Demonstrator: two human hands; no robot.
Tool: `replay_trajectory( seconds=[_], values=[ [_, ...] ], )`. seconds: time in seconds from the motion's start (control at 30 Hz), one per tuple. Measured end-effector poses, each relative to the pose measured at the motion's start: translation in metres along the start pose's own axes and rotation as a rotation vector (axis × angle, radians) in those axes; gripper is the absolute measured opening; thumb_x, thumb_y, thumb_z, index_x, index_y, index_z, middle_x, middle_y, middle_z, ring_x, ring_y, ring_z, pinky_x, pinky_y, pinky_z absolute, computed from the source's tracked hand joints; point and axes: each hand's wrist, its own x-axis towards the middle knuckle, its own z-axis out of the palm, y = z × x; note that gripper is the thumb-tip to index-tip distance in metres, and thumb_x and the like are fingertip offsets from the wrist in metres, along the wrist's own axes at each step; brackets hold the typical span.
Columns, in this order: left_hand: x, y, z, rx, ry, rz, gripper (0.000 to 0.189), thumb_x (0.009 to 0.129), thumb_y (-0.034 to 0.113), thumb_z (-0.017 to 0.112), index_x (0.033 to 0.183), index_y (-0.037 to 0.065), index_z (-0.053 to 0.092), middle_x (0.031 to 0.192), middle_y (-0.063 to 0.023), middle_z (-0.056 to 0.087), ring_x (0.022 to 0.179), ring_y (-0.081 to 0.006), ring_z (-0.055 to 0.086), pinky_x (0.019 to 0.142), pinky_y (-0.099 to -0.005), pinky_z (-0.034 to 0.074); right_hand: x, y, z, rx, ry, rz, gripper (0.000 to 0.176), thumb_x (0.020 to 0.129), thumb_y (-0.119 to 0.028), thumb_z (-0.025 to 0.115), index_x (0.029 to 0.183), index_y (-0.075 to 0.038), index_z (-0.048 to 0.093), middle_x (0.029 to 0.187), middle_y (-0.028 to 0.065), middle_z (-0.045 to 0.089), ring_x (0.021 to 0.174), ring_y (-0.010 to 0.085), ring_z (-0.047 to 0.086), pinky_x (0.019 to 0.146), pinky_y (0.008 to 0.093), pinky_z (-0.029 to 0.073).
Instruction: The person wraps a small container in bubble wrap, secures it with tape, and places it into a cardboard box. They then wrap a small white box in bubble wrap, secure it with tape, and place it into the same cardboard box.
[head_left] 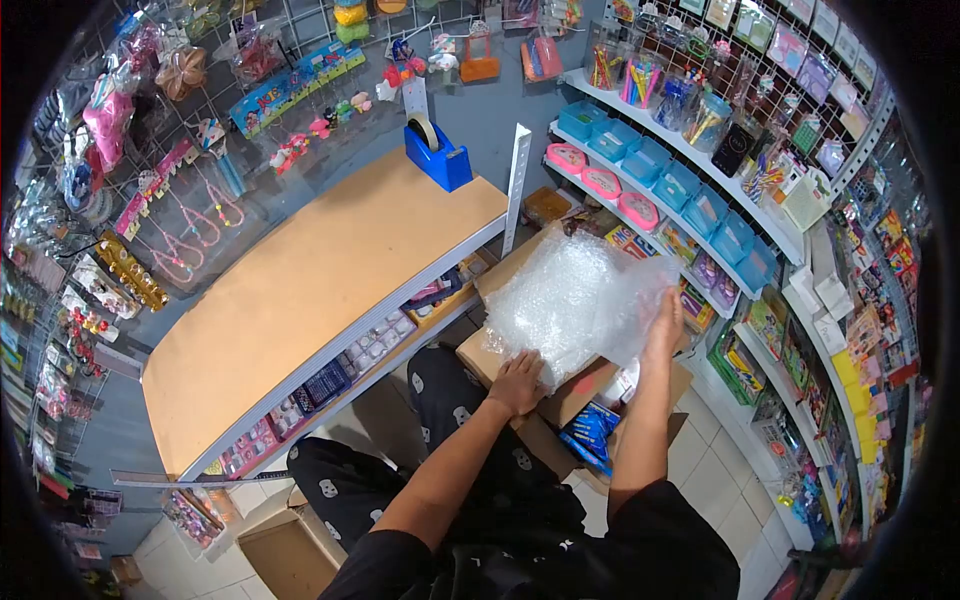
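A crumpled sheet of clear bubble wrap (pixel 560 295) lies across the top of an open cardboard box (pixel 575 395) in front of me. My right hand (pixel 664 325) holds the wrap's right edge, fingers closed on the film and partly hidden by it. At the lower left corner of the wrap, my left hand (pixel 515 384) has its fingers bent over the plastic, close to the box's edge. Below the wrap, blue packets (pixel 592 432) show inside the box. Whatever lies under the wrap cannot be made out.
A wooden-topped shelf (pixel 310 290) stands to the left, bearing a blue tape dispenser (pixel 437 155). Shelves with blue bins (pixel 645 160) and stationery rise at the right. Another open carton (pixel 290 555) sits on the floor, lower left. Hanging goods cover the wall grid.
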Motion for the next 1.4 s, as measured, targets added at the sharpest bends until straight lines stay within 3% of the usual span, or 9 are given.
replay_trajectory(
  seconds=[0.17,0.47,0.73,0.8,0.9,1.0,1.1,1.27,1.4],
  values=[
    [0.003,-0.001,0.002,-0.025,0.004,-0.02,0.067,0.104,0.051,0.051,0.156,0.009,0.047,0.17,-0.0127,0.032,0.159,-0.0339,0.026,0.128,-0.054,0.023,-0.019,-0.065,0.025,0.075,0.075,-0.123,0.05,0.112,-0.038,0.053,0.14,0.002,0.06,0.132,0.0099,0.067,0.118,0.0176,0.062,0.103,0.0315,0.047],
    [-0.003,-0.003,0.003,0.016,0.038,0.009,0.069,0.105,0.056,0.046,0.156,0.01,0.047,0.17,-0.0118,0.034,0.159,-0.0331,0.027,0.128,-0.0523,0.023,0.004,-0.08,0.021,0.044,-0.121,-0.263,0.045,0.113,-0.036,0.052,0.131,0.003,0.063,0.123,0.0089,0.07,0.11,0.0158,0.064,0.099,0.0308,0.048],
    [-0.003,-0.001,0.0,0.063,0.006,-0.019,0.072,0.105,0.059,0.045,0.158,0.01,0.046,0.17,-0.0117,0.034,0.159,-0.0309,0.026,0.128,-0.0506,0.023,0.035,-0.102,0.0,0.067,0.1,-0.306,0.049,0.113,-0.039,0.049,0.132,0.003,0.064,0.123,0.0105,0.071,0.11,0.0187,0.065,0.099,0.0325,0.049],
    [-0.003,0.0,-0.005,-0.059,0.033,-0.024,0.072,0.106,0.059,0.046,0.158,0.01,0.044,0.169,-0.0131,0.035,0.159,-0.0312,0.027,0.127,-0.0501,0.024,0.024,-0.112,0.005,0.079,0.106,-0.325,0.052,0.112,-0.041,0.051,0.139,0.003,0.061,0.137,0.0136,0.066,0.121,0.0217,0.063,0.103,0.0326,0.049],
    [0.003,-0.004,-0.01,-0.429,0.124,-0.063,0.072,0.106,0.057,0.051,0.159,0.008,0.042,0.163,-0.0147,0.045,0.154,-0.0322,0.036,0.125,-0.0472,0.027,-0.005,-0.102,0.01,-0.3,0.071,-0.459,0.053,0.113,-0.04,0.049,0.133,0.008,0.063,0.124,0.0164,0.07,0.114,0.0252,0.064,0.102,0.038,0.048],
    [0.003,-0.013,-0.02,-0.954,0.309,-0.068,0.061,0.108,0.042,0.059,0.157,0.008,0.044,0.154,-0.0133,0.053,0.145,-0.025,0.046,0.119,-0.0406,0.037,-0.041,-0.08,0.029,-0.344,-0.085,-0.424,0.051,0.114,-0.037,0.047,0.128,0.009,0.064,0.122,0.0191,0.07,0.113,0.0262,0.064,0.101,0.0378,0.047],
    [-0.005,-0.018,-0.036,-1.108,0.511,0.057,0.058,0.11,0.04,0.056,0.157,0.009,0.044,0.152,-0.0146,0.054,0.143,-0.0242,0.047,0.119,-0.0397,0.037,-0.073,-0.06,0.042,-0.539,-0.323,-0.302,0.048,0.114,-0.032,0.044,0.131,0.008,0.063,0.128,0.0189,0.069,0.118,0.0275,0.063,0.105,0.0378,0.045],
    [-0.064,0.023,-0.099,-1.842,0.242,0.403,0.071,0.105,0.041,0.067,0.16,0.007,0.038,0.152,-0.0111,0.052,0.138,-0.0231,0.05,0.118,-0.0399,0.039,-0.155,-0.023,0.097,-0.346,-0.964,-0.375,0.056,0.114,-0.034,0.041,0.154,0.004,0.047,0.161,0.023,0.047,0.15,0.0367,0.043,0.125,0.0447,0.03],
    [-0.103,0.004,-0.111,-1.696,0.498,0.175,0.053,0.105,0.03,0.069,0.148,0.004,0.051,0.141,-0.0077,0.061,0.129,-0.0206,0.059,0.113,-0.0386,0.045,-0.209,-0.021,0.116,-0.325,-1.101,-0.439,0.064,0.113,-0.041,0.037,0.156,0.005,0.043,0.159,0.0272,0.047,0.149,0.0409,0.043,0.124,0.0485,0.03]
  ],
)
